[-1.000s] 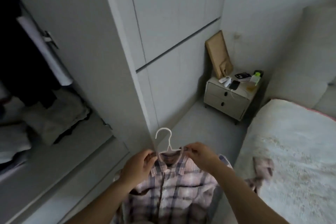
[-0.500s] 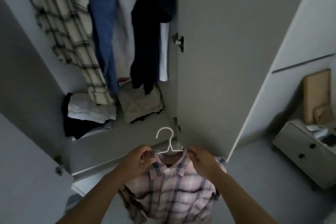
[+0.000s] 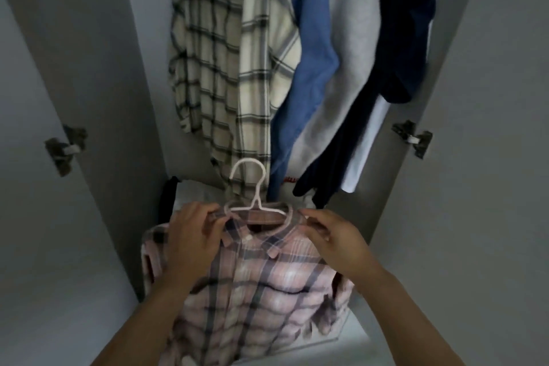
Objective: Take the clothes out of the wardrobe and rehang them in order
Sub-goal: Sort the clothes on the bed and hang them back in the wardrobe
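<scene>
Low centre of frame: pink plaid shirt [image 3: 267, 285] on white hanger [image 3: 252, 202], held before open wardrobe [image 3: 89, 68]. Left hand [image 3: 193, 235] fingers pinched left shoulder of collar; right hand [image 3: 332, 238] fingers pinched right shoulder. Hook free, upright. Hung clothes [image 3: 282, 53] filled upper centre. Judged step: rehanging. Next move called for lifting hook to rail, out of view above.

Gap left of cream plaid shirt [image 3: 214, 68] (narrow)
</scene>
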